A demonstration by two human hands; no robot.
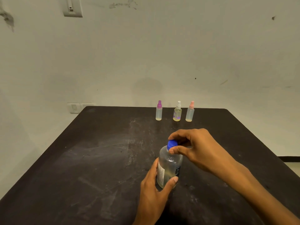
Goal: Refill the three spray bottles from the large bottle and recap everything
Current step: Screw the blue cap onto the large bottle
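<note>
fingers (174, 151) pinch one blue cap (171, 143) — three spray bottles (177, 112) behind.

A dark, near-black table (97, 151) is seen, streaked with pale chalky smears. The large bottle (169, 169) is clear, tinted faintly yellow by its liquid, and is topped by a bright blue cap (172, 144); a white label with dark print and a blue-lettered patch are carried on its sides. Three translucent spray bottles are topped in purple (159, 110), white (177, 111) and pink (190, 111); purple floral marks are shown on the middle one. The wall (162, 46) is off-white with grey smudges.
</note>
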